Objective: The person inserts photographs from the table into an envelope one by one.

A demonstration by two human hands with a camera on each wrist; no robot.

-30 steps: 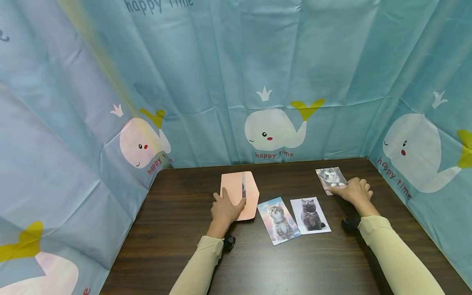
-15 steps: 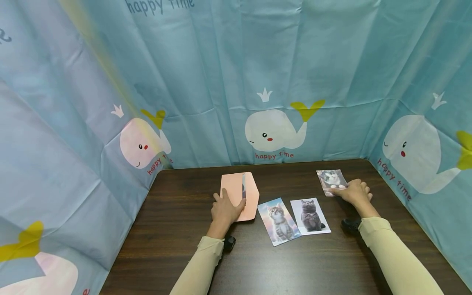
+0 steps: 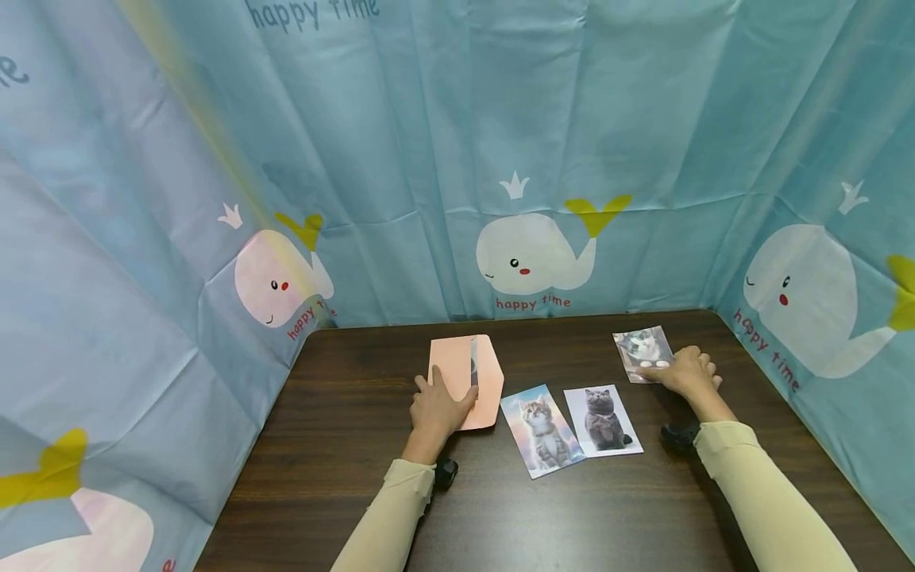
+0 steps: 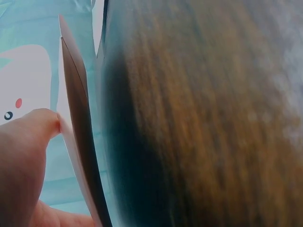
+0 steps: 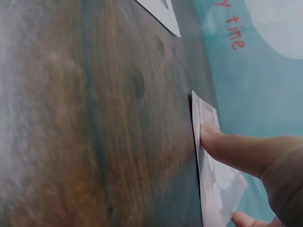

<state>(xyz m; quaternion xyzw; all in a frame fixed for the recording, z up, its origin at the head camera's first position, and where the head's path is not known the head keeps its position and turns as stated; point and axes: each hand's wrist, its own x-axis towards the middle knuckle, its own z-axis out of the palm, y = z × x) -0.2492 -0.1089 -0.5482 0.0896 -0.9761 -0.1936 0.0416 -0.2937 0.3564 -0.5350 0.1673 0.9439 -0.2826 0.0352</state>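
My left hand [image 3: 438, 409] lies on a pink envelope [image 3: 450, 357] at the back of the table, its index finger and thumb spread over the face. In the left wrist view the thumb [image 4: 40, 124] presses the face of the envelope [image 4: 75, 109], seen edge-on. At the back right, my right hand [image 3: 689, 373] holds a cat picture card [image 3: 639, 345] by its near right corner. The right wrist view shows the thumb [image 5: 232, 146] on the card's face [image 5: 213, 184], with a fingertip at its far edge. A narrow strip of a picture shows at the envelope's opening.
Two more cat cards lie between the hands: a tabby kitten card [image 3: 543, 429] and a grey cat card [image 3: 603, 417], their lower corners meeting. The dark wooden table [image 3: 343, 389] is bordered by a blue whale-print curtain [image 3: 400, 262] behind and at both sides.
Both hands stay nearly in place. The far end of the right-hand card shifts slightly; the envelope and the other two cards keep their positions.
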